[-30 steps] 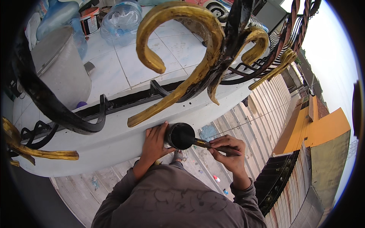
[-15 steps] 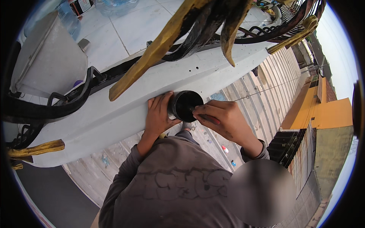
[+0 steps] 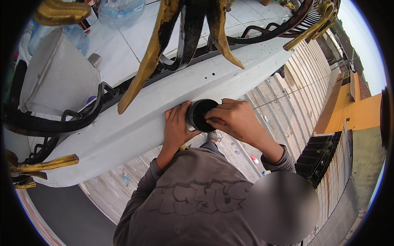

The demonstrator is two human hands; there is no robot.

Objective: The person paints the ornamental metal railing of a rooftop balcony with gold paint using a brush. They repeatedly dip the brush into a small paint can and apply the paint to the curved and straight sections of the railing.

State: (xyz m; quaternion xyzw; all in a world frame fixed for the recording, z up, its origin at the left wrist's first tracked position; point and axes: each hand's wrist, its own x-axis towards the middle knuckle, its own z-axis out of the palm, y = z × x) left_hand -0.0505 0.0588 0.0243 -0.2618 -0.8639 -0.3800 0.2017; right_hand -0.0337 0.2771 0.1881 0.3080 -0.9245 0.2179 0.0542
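Observation:
A black cylindrical can [image 3: 202,107], with its dark mouth facing up, is on the edge of the white ledge [image 3: 162,96]. My left hand [image 3: 177,123] steadies it from the left, fingers laid along its side and thumb at its near side. Pinched in my right hand [image 3: 238,121] is a slim brush [image 3: 220,121] with a red handle. Those fingers reach over the can's right rim, and the brush's tip is hidden inside the dark mouth.
Above the ledge runs a black metal railing [image 3: 53,129] with gold-painted leaf ends [image 3: 143,76]. Behind it, a grey-white bucket [image 3: 61,76] and clear plastic bottles [image 3: 121,12] stand on white tiles. A corrugated roof [image 3: 283,102] lies far below, beyond the ledge.
My right hand has shifted further over the can's mouth, and less of the red handle shows. The left hand keeps its place on the can. The whole view has tilted slightly.

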